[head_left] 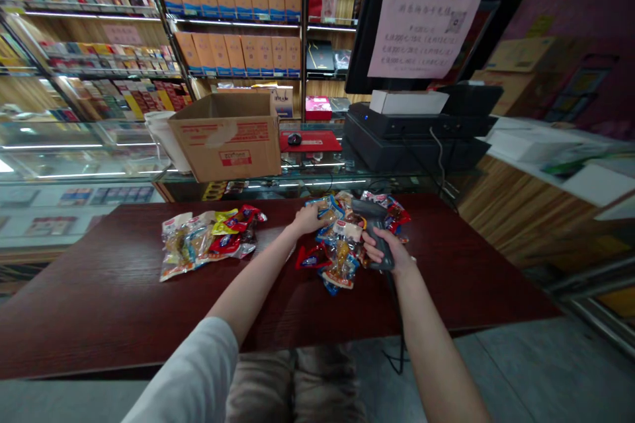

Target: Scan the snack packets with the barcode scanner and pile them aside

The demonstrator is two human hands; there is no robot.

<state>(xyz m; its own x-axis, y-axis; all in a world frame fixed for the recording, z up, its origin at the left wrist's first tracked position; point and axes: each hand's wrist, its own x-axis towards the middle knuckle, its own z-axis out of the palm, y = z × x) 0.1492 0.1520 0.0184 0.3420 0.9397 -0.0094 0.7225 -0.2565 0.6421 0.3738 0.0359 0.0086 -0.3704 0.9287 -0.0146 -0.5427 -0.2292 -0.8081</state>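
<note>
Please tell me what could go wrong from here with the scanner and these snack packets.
The cord of the handheld barcode scanner in the right hand hangs over the table edge and might snag. The loose heap of snack packets under the left hand could slide into the second pile.

I have room to bring my left hand (pixel 310 218) and right hand (pixel 383 246) back toward me over the dark red worktop (pixel 114 304). Snack packets (pixel 342 241) lie under both, a second heap of packets (pixel 208 241) blocks leftward, and the barcode scanner (pixel 378 231) trails its cord (pixel 395 317) past the worktop edge. A cardboard box (pixel 228 135) stands beyond.
</note>
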